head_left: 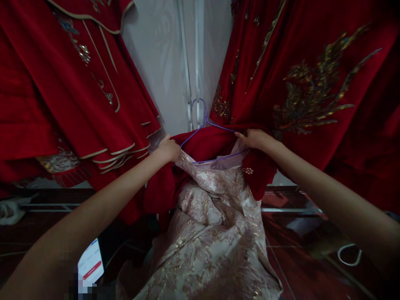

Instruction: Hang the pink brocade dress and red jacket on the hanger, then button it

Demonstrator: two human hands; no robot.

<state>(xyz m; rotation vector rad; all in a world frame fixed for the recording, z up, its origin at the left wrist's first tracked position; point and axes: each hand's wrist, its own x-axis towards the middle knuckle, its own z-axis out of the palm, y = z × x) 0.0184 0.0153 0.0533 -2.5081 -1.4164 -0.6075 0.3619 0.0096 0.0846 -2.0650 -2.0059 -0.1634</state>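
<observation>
Between my hands hangs a pale pink and gold brocade dress (pixel 215 233), its waist edge spread around the lower part of a purple wire hanger (pixel 206 118). At the left end of the hanger, my left hand (pixel 170 149) has its fingers closed on the garment's edge. My right hand (pixel 253 139) pinches the edge on the other side, thumb toward the hanger's shoulder. A red garment (pixel 200 139) with a small beaded flower lies behind and around the hanger. The hanger's hook shows in front of pale upright bars. Some fingertips are hidden by cloth.
Red embroidered garments (pixel 103 83) hang at the left, and more with gold beadwork (pixel 318 91) at the right. A grey-white panel (pixel 153 50) stands behind. Low metal rails (pixel 287 210) run above the dark red tiled floor (pixel 281 254). A lit screen (pixel 91 262) shows at the lower left.
</observation>
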